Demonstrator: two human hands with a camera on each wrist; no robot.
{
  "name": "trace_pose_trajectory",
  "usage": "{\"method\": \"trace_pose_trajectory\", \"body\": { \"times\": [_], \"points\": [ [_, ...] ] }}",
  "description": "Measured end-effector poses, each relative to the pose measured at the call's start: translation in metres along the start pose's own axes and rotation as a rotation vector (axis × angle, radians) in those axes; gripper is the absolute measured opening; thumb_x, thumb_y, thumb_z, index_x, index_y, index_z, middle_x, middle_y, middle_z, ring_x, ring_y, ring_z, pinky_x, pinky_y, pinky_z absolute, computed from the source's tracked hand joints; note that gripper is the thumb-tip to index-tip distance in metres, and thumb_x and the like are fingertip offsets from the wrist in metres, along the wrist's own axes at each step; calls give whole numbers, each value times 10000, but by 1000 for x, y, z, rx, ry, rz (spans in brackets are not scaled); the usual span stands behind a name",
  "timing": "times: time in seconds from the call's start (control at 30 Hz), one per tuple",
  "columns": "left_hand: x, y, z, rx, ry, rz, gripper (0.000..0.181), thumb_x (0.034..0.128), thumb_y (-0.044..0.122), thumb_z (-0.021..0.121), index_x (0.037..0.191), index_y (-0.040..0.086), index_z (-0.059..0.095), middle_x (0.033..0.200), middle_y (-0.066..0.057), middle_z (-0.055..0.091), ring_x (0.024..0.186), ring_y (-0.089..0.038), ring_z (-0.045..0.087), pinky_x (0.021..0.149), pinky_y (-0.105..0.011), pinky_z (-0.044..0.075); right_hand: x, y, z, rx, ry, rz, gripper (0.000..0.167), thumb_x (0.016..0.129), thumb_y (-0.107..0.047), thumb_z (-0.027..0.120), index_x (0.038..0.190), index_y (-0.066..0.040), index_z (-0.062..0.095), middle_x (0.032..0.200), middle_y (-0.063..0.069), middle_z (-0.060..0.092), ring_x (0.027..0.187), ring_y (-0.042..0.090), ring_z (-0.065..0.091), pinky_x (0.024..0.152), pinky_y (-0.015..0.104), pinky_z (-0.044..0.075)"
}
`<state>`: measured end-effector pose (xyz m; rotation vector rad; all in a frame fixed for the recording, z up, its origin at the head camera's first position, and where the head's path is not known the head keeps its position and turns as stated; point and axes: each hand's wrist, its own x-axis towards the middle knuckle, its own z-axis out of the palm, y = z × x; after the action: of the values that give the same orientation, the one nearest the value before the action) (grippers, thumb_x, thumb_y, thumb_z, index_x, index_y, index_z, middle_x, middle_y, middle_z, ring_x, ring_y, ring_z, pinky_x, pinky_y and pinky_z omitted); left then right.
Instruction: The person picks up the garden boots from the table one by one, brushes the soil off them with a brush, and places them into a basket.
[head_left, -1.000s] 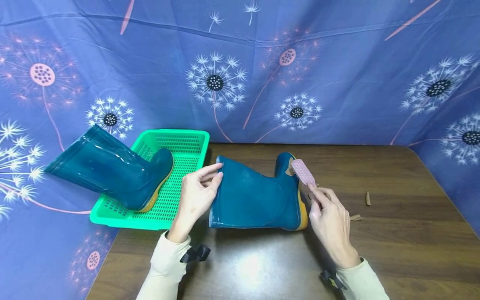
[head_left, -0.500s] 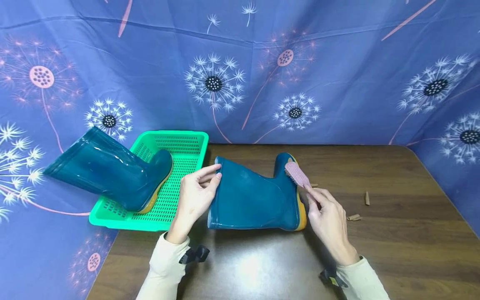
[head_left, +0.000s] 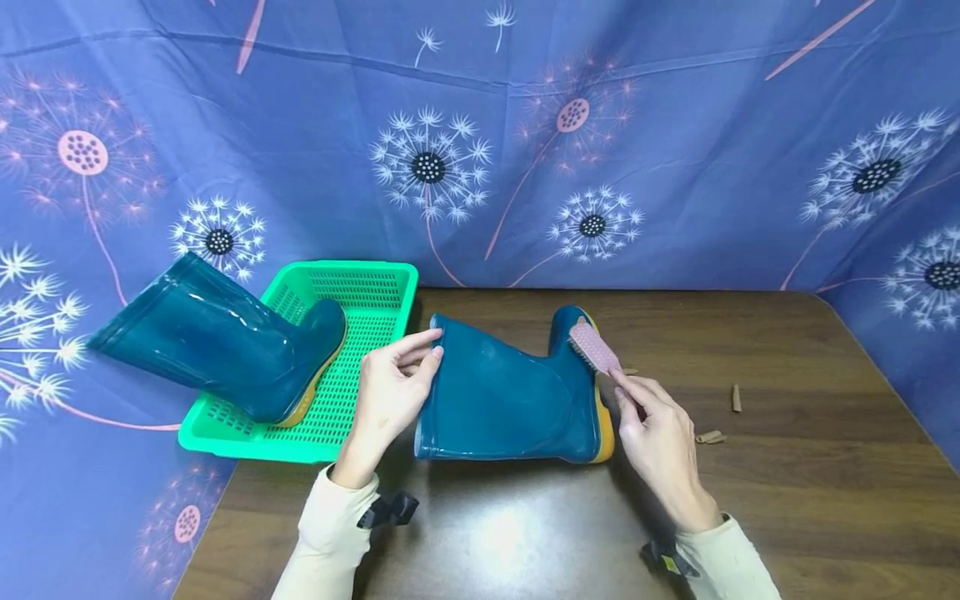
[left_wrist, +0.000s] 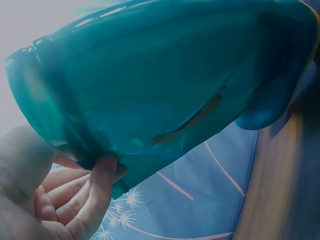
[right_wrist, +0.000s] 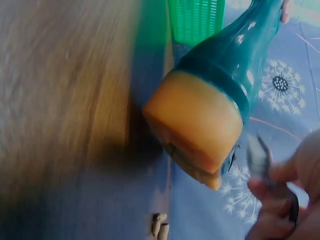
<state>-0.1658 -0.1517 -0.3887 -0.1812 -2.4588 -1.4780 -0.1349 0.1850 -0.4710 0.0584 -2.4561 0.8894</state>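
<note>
A glossy teal rubber boot (head_left: 502,392) with a yellow sole lies on its side on the table, its shaft to the left and toe pointing away. My left hand (head_left: 393,383) pinches the shaft's top edge between thumb and fingers, as the left wrist view also shows on the boot (left_wrist: 150,85). In my right hand (head_left: 660,446) is the handle of a pink brush (head_left: 596,347), bristles facing the boot's foot. The brush head covers part of the foot near a brownish patch. The right wrist view shows the yellow heel (right_wrist: 200,115), with the brush (right_wrist: 259,156) blurred beside it.
Left of the boot stands a green plastic basket (head_left: 367,333); a second teal boot (head_left: 225,342) leans in it, its shaft over the left side. Small brown rolled pieces (head_left: 736,398) lie on the wooden table (head_left: 810,500). A blue dandelion-patterned cloth (head_left: 675,125) hangs behind.
The brush has moved left and slightly nearer over the boot's foot, and covers more of the brown patch. My left hand keeps its hold on the shaft's edge.
</note>
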Motion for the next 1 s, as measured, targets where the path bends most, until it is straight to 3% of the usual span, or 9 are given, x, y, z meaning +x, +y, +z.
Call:
{"method": "trace_pose_trajectory", "body": {
  "times": [0.13,0.23,0.3,0.43,0.5,0.57,0.77,0.93,1.0],
  "points": [
    [0,1,1,-7,-9,8,285,1018,197,727,1297,174,782,1007,-47,838,670,-125,705,532,-231,444,0,2,-1,-4,-37,1,314,1000,-81,694,1287,-163,793,1176,50,795,851,255,729,669,410,519],
    [0,1,1,-13,-21,11,289,1022,203,723,1305,179,777,1012,-48,838,667,-127,699,531,-231,441,2,6,-3,-39,22,46,311,987,-69,691,1262,-162,805,1156,67,799,812,291,726,652,492,521],
    [0,0,1,-11,-19,12,289,1022,202,724,1305,179,777,1012,-50,838,664,-128,695,537,-233,445,3,9,-4,-26,50,69,310,985,-57,690,1257,-150,806,1145,81,800,874,326,750,704,497,518],
    [-1,1,-1,1,-5,8,286,1020,200,726,1300,181,780,1009,-43,838,665,-128,693,556,-237,457,4,12,-1,75,-3,45,310,1004,-42,687,1282,-131,792,1146,87,798,964,280,751,792,260,512],
    [-1,1,-1,6,-5,5,286,1020,203,727,1300,183,780,1008,-39,838,667,-121,696,558,-237,460,3,13,2,118,-55,21,316,1012,-37,682,1297,-127,784,1149,82,797,935,204,727,788,132,468],
    [-1,2,-1,3,-7,3,285,1020,203,726,1299,184,781,1004,-37,838,664,-121,696,556,-238,460,3,14,5,135,-75,14,316,1017,-32,676,1301,-125,782,1137,79,797,872,162,676,760,84,438],
    [-1,3,-1,-5,-12,14,290,1019,199,726,1304,181,777,983,-42,835,593,-141,626,505,-236,391,6,16,7,91,31,65,328,997,-34,689,1282,-156,794,1150,79,802,991,269,732,789,220,452],
    [-1,2,-2,2,-3,15,282,1014,190,731,1291,183,785,965,-34,835,593,-131,625,514,-227,393,4,17,8,146,-42,21,326,1017,-29,671,1300,-146,785,1136,67,796,902,118,688,789,100,451],
    [-1,2,-1,5,-11,14,284,1014,195,732,1293,185,784,966,-29,835,597,-130,636,514,-230,404,3,18,7,126,-48,30,320,1023,-48,667,1301,-154,785,1142,68,796,897,136,701,764,144,469]
  ]
}}
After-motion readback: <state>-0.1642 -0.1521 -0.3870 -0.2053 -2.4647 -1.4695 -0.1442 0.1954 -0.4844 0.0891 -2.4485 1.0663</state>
